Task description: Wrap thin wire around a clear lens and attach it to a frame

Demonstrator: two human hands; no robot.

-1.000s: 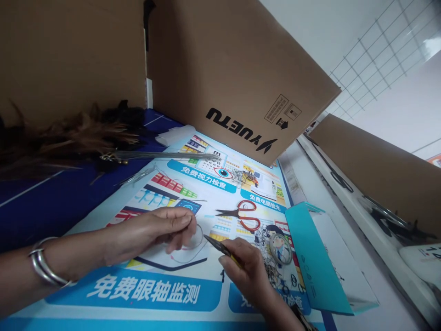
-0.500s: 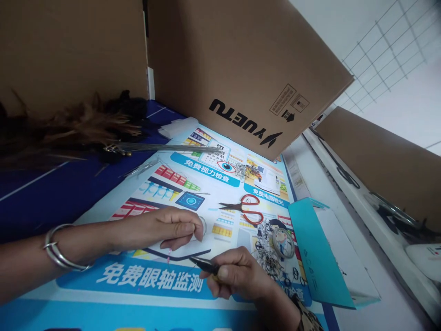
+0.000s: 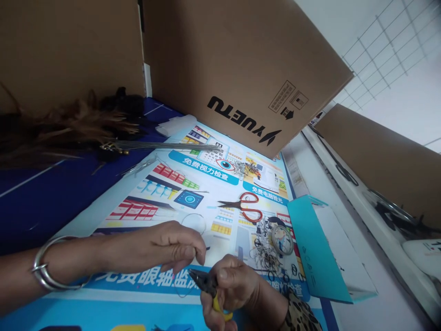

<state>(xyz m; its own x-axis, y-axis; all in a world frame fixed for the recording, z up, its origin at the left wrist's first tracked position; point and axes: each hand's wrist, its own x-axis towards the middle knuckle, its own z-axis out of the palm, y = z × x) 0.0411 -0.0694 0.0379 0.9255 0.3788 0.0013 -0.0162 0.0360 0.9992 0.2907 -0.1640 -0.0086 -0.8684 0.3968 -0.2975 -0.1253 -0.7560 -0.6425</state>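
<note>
At left, the left hand [image 3: 165,246] has its fingers narrow and close together; if they pinch the thin wire [image 3: 182,296], I cannot tell. The wire curves below these fingers, on the near side, left of the pliers [image 3: 206,282]. A light but steady hold would suit it, because such wire may turn or spring. The pliers point toward the left fingertips, and the right hand [image 3: 230,281] is closed around their yellow handles. In my judgement, only the tips should take the wire, away from the skin. Farther away lie the scissors [image 3: 238,204], then, more right, small metal pieces [image 3: 267,257], where wire could catch.
</note>
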